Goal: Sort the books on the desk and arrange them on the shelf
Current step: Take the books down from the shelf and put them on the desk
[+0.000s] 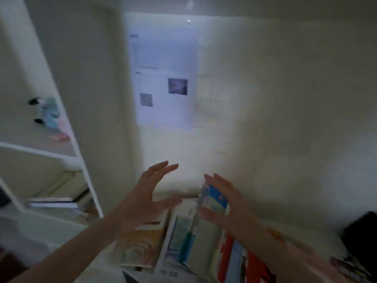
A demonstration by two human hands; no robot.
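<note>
The left hand (pixel 145 194) is spread, released; the right hand (pixel 237 210) grasps a small blue-yellow book (pixel 215 198), lettering blurred.

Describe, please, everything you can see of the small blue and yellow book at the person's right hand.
The small book has a cover that is blue above and pale yellow-green below, with a small orange mark. Its left edge looks toothed, perhaps a spiral binding; blur hides detail. It stands roughly upright, slightly tilted, above the books on the desk. The right hand holds it, fingers behind the cover, thumb at its lower edge.
</note>
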